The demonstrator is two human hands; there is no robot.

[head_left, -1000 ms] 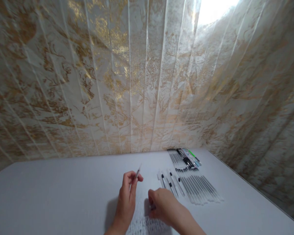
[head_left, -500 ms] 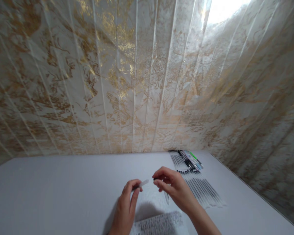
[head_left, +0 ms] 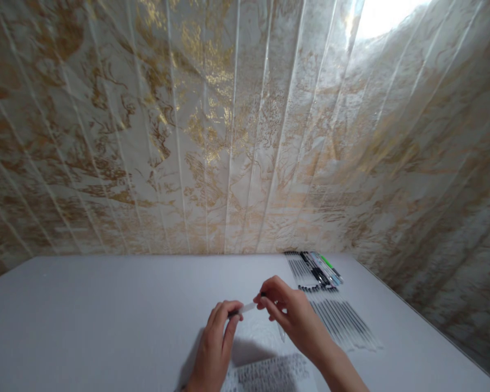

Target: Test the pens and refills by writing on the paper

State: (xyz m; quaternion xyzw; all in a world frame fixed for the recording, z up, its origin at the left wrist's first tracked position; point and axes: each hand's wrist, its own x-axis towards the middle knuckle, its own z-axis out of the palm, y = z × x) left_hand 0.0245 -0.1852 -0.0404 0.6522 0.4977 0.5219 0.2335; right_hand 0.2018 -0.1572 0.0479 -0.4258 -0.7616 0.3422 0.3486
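Note:
My left hand [head_left: 216, 340] pinches a slim pen [head_left: 248, 307] between thumb and fingers. The pen's pale, translucent end points right, and its dark part sits between the fingertips. My right hand [head_left: 288, 310] is closed, its fingertips right at that pale end. Between its thumb and index finger shows a small black pen piece [head_left: 263, 294], too small to make out fully. Under the right palm a clear pointed piece [head_left: 282, 332] is partly hidden; whether it is held or lies on the table, I cannot tell. Below the hands lies a sheet with dark writing [head_left: 269, 374].
On the right of the white table [head_left: 106, 316] several dark, thin pens [head_left: 338, 316] lie in a row. Behind them is a group of assorted pens [head_left: 320, 269], one bright green. A gold-patterned covering [head_left: 212, 136] rises behind the table.
The gap between the hands has closed: the pen's pale end now meets my right fingertips. The whole view has shifted slightly.

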